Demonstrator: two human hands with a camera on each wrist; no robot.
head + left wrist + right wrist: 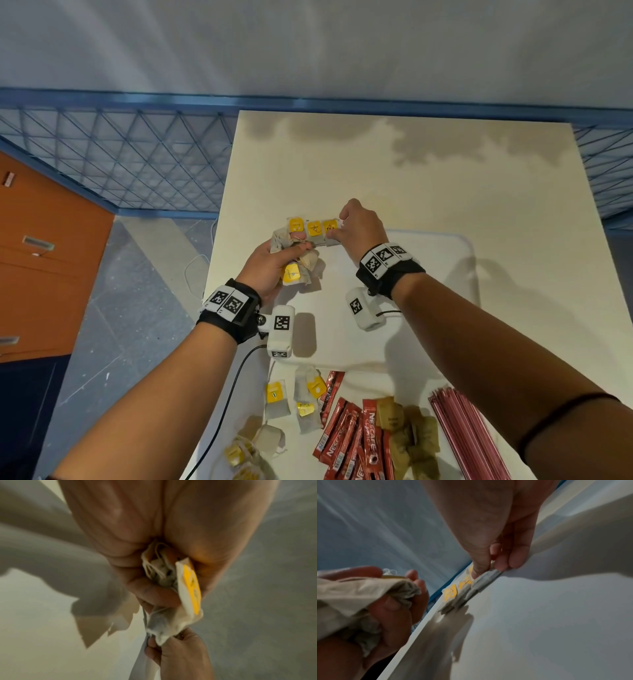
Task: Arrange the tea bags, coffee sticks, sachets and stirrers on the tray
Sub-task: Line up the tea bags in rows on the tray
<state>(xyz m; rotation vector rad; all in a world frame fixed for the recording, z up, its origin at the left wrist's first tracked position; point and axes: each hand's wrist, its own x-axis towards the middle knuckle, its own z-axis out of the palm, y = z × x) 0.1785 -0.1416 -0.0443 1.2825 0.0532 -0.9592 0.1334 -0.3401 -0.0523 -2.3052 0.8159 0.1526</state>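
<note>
My left hand [274, 263] grips a bunch of tea bags [301, 270] with yellow tags, just above the near left of the row; the left wrist view shows the bunch [171, 577] crumpled in my fist. Three tea bags [313, 229] lie side by side at the far left corner of the white tray [459, 241]. My right hand [337, 233] pinches the rightmost tea bag of that row between thumb and fingers [513, 561]. In the right wrist view the row [458, 595] lies flat, with my left hand [393, 615] beside it.
At the near edge of the cream table [411, 171] lie loose tea bags [275, 397], red coffee sticks [352, 438], brown sachets [411, 435] and a bundle of pink stirrers [462, 431]. A blue mesh fence [120, 161] and an orange cabinet [44, 257] stand to the left.
</note>
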